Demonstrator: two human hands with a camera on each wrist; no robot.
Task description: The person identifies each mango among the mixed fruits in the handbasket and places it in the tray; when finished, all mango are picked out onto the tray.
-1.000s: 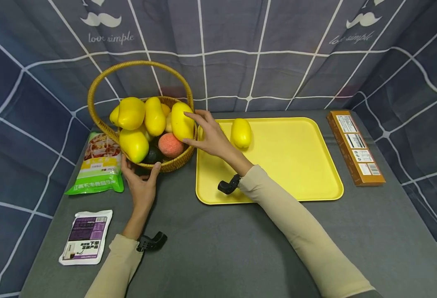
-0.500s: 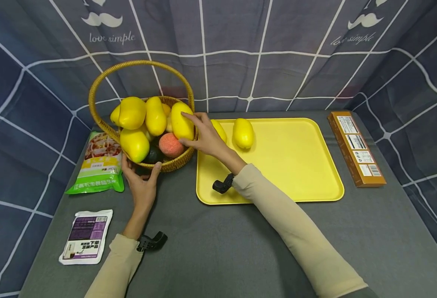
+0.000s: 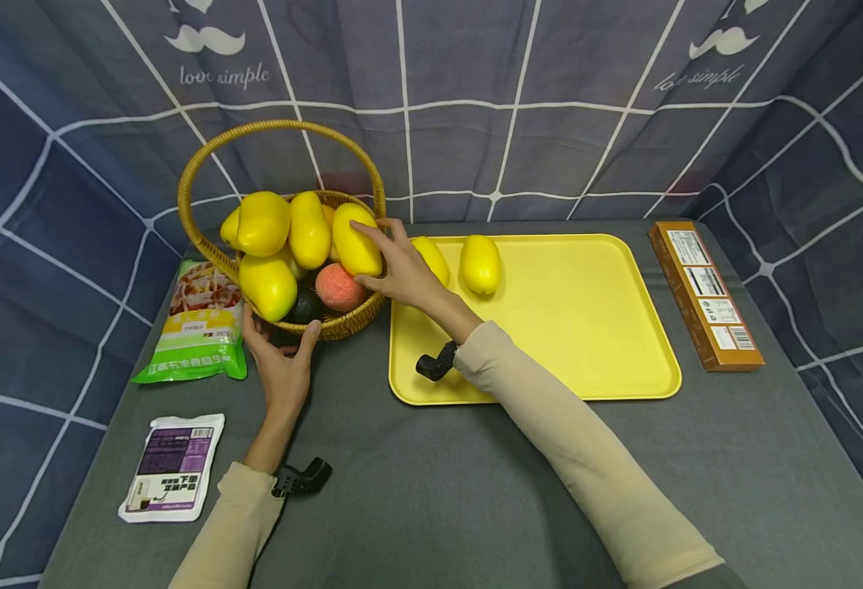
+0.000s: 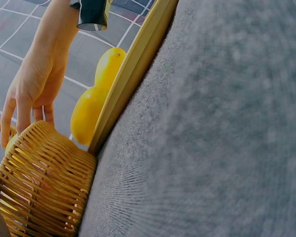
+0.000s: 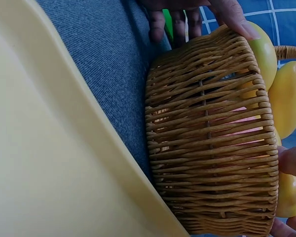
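A wicker basket (image 3: 344,325) with a tall arched handle stands at the back left, full of fruit. My left hand (image 3: 284,380) holds its near rim, the thumb (image 5: 239,22) over the edge and the fingers outside. At the basket's right side my right hand (image 3: 409,270) grips a yellow mango (image 3: 352,237) between thumb and fingers, among the other fruit. Several more yellow mangoes (image 3: 267,286) fill the left and back of the basket. A coral-red round fruit (image 3: 339,288) and a dark green one (image 3: 303,305) lie near the front rim.
Right of the basket lies a yellow tray (image 3: 571,335) bearing two mangoes (image 3: 480,264) at its back left. A green food bag (image 3: 197,327) leans close to the basket's left. A white-and-purple pouch (image 3: 172,468) lies nearer, and a brown box (image 3: 705,294) sits far right.
My right hand has shifted slightly left with the mango it grips, and a second mango on the tray shows more fully behind it. My left hand keeps its place on the basket.
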